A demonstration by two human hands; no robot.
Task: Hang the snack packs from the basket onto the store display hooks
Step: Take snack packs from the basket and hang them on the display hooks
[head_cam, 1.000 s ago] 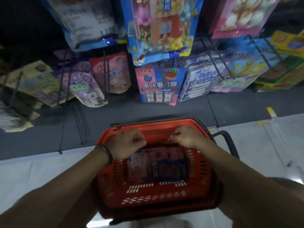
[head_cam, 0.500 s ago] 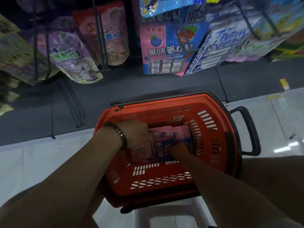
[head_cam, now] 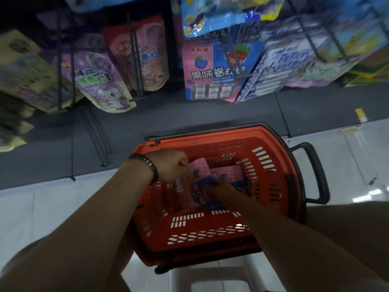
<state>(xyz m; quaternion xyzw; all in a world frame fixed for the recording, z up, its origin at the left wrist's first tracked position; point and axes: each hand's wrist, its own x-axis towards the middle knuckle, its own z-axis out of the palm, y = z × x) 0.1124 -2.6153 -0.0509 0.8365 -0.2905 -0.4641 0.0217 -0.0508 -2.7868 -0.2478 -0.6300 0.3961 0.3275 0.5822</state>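
An orange basket [head_cam: 273, 148] sits low in the middle, and pink-and-blue snack packs [head_cam: 233, 173] lie inside it. My left hand [head_cam: 168, 165] reaches in from the left and pinches the top edge of one pink snack pack [head_cam: 199, 170], tilting it up. Lower down in the basket, my right hand [head_cam: 216, 189] grips the blue part of the same packs; its fingers are dim. A matching pack [head_cam: 212, 70] hangs on a black display hook [head_cam: 230, 57] straight above the basket.
Purple and pink pouches [head_cam: 101, 81] hang at the left on hooks [head_cam: 134, 60], with blue-white packs [head_cam: 273, 68] at the right. Bare black hooks [head_cam: 94, 131] jut out low at the left. The basket rests on a white stool [head_cam: 210, 277], its black handle [head_cam: 315, 171] folded to the right.
Both hands went from the basket's far rim down into it and took hold of the packs. The pink pack's top is now lifted. My view moved closer and down.
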